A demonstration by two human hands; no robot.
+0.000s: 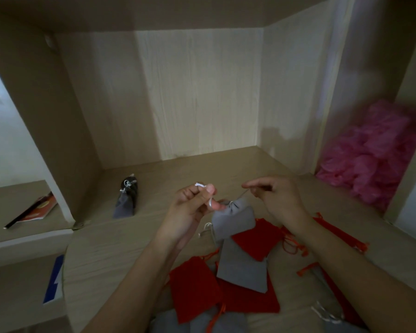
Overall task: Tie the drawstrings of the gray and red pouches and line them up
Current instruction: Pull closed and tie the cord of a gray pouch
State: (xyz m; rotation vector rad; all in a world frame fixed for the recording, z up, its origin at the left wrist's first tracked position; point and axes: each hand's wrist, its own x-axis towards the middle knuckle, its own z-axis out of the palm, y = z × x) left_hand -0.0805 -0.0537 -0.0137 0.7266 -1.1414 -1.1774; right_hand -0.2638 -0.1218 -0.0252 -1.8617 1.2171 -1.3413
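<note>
The left hand (pixel 192 204) closes its grip on the white drawstring (pixel 209 202) of a soft gray fabric pouch (pixel 234 218). The right hand (pixel 274 198) pinches the cord's other end. The pouch hangs between them over flat red fabric pouches (pixel 195 282) on the pale wooden desk (pixel 106 255).

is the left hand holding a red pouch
No, the left hand pinches the white drawstring of a gray pouch; the red pouches lie on the desk.

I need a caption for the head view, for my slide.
The left hand and right hand pinch the white drawstrings of a gray fabric pouch over a pile of red and gray pouches.
</note>
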